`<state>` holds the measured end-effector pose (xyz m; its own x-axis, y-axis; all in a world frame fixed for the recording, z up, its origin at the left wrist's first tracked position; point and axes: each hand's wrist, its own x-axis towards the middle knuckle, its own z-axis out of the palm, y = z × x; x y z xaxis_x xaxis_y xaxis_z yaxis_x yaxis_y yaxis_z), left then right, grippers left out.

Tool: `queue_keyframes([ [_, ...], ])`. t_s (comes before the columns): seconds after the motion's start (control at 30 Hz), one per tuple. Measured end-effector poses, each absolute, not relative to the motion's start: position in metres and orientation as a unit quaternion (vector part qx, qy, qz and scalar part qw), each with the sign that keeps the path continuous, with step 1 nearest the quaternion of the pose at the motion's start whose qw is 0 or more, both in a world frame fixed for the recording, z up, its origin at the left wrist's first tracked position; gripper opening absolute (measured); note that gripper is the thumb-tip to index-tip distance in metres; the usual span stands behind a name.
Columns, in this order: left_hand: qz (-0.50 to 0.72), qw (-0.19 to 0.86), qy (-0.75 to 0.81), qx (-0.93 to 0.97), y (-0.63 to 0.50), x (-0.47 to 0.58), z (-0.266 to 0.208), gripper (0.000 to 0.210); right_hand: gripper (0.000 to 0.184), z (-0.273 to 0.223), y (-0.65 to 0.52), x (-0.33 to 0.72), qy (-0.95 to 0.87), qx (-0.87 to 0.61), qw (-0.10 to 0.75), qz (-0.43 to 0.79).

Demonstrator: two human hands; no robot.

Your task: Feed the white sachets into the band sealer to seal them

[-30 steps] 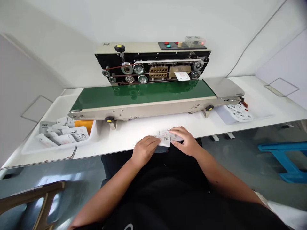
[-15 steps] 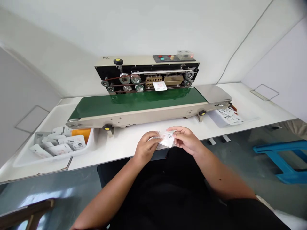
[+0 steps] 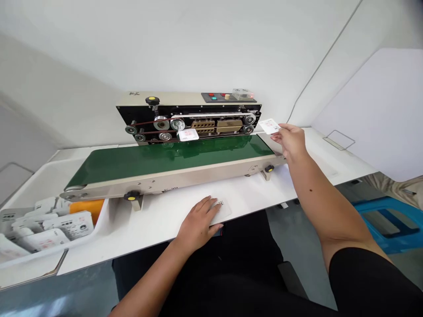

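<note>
White, flat and printed, a round-cornered packet (image 3: 268,126) is pinched in my right hand (image 3: 291,140), beside the beige-and-black metal roller machine (image 3: 178,98). Well apart, my left hand (image 3: 197,222) covers part of another white printed packet (image 3: 225,208) on the white table (image 3: 158,226); I cannot tell whether it grips. A third white packet (image 3: 189,135) juts out above the glossy green belt (image 3: 148,162).

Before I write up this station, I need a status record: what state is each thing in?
Right hand: raised, fingers pinched
Raised packet: gripped at one end by that hand
Left hand: lowered, fingers extended
Lower packet: on the table, partly covered by that hand
Machine packet: jutting out above the green belt
Indicator light: lit red
White bin: holding many packets
</note>
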<state>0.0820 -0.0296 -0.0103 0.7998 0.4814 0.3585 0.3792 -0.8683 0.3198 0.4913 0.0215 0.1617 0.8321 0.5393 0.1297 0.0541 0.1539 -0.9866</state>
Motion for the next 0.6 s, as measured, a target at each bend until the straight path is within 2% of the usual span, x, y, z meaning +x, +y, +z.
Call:
queue_keyframes([
  [0.23, 0.179, 0.097, 0.229, 0.952, -0.032, 0.084, -0.006, 0.063, 0.02, 0.157, 0.051, 0.479, -0.259, -0.622, 0.668, 0.317],
  [0.6, 0.18, 0.101, 0.227, 0.952, -0.031, 0.084, -0.005, 0.058, 0.014, 0.156, 0.045, 0.478, -0.323, -0.631, 0.652, 0.269],
])
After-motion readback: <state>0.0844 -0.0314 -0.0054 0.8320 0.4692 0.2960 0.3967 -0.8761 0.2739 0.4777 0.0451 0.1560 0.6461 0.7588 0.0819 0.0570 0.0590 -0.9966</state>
